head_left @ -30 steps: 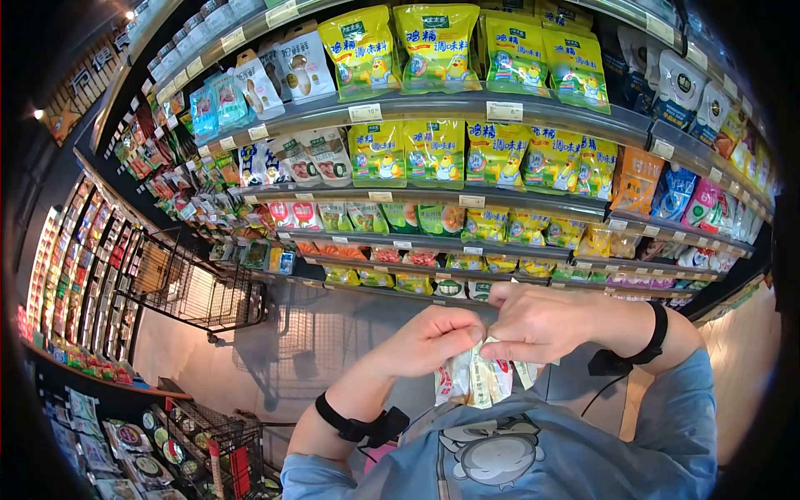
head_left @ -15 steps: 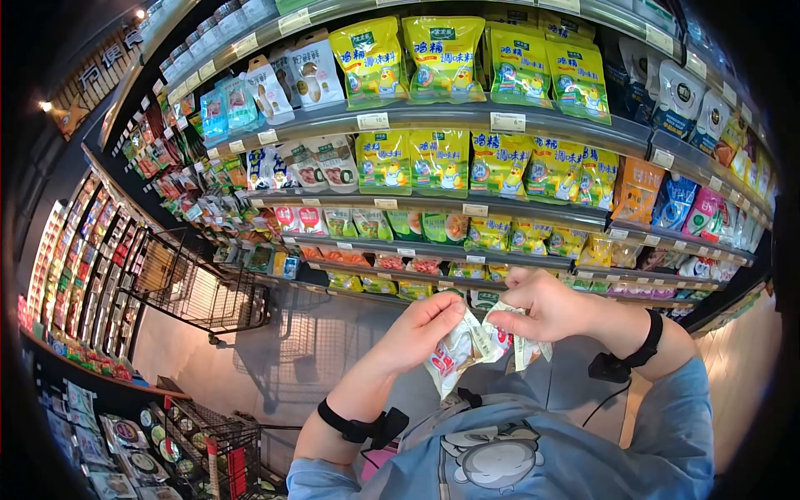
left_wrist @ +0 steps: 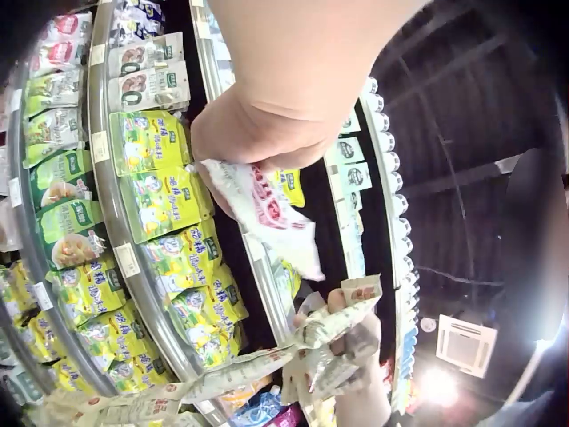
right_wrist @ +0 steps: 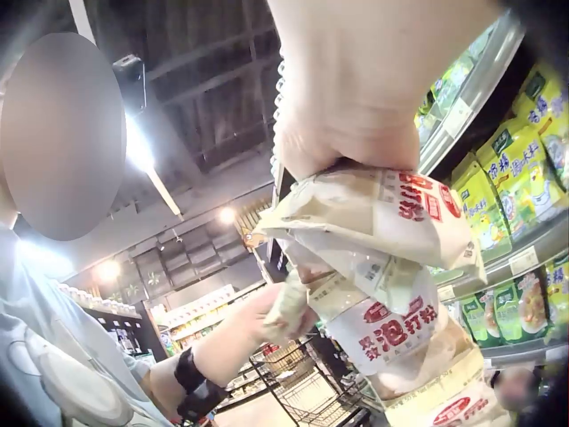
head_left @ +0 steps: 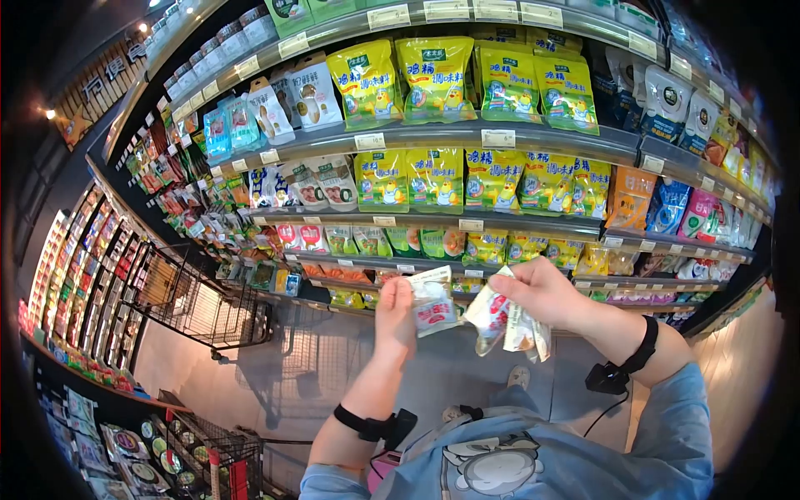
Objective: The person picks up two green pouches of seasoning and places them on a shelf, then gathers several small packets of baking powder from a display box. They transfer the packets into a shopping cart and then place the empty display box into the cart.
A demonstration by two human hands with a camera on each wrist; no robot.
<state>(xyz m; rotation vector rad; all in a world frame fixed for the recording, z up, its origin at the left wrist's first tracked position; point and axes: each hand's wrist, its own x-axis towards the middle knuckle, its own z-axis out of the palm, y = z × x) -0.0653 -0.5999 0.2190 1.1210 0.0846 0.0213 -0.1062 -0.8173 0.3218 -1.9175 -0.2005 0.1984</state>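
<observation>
My left hand pinches a small white baking powder sachet with red lettering. In the left wrist view this sachet hangs by itself below the fingers. My right hand grips a strip of matching sachets, bunched and folded over. Hanging in several joined packets, the strip shows its red print in the right wrist view. In the head view a narrow gap lies between the sachet and the strip, both held in front of the lower shelves.
Shelves of yellow seasoning bags stand in front. A black shopping cart is on the floor at left, and another cart stands at lower left. Further packaged goods line the left-hand racks.
Both hands were close together on the sachets. The left hand has moved left and up with one sachet, now apart from the strip, which stays in the right hand.
</observation>
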